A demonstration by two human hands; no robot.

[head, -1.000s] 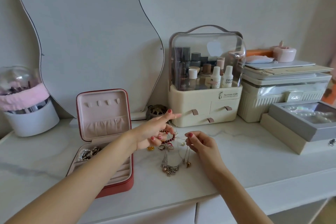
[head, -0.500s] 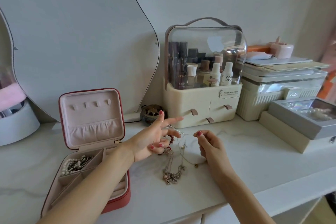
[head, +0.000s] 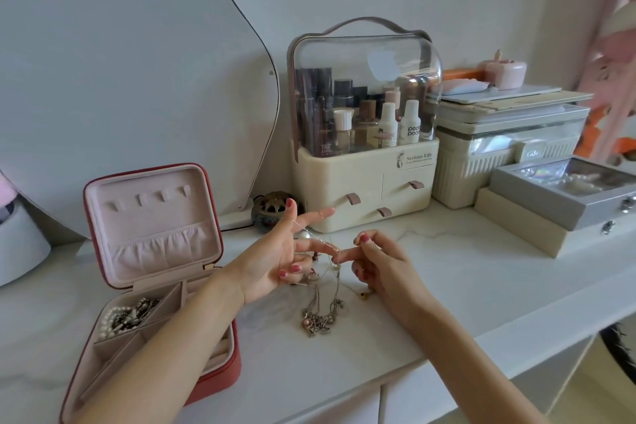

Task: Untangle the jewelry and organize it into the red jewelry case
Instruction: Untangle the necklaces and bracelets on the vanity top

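Both hands are up over the marble counter (head: pixel 464 279). The left hand (head: pixel 275 262) has its fingers splayed wide, a thin chain (head: pixel 316 240) draped across them. The right hand (head: pixel 382 268) pinches that same fine chain between thumb and curled fingers, its forefinger tip meeting a left fingertip. Below them dangles the tangled jewelry (head: pixel 318 315), its clump of beads and charms resting on the counter. Just left sits the red jewelry case (head: pixel 220 379), lid propped open, with pearls and dark pieces (head: pixel 127 317) in its back-left compartment. Behind stands a cream cosmetics organizer (head: pixel 368 179) printed "Serious Life"; inside it, a dark bottle reads "L'OREAL" and a white one "poor poor".
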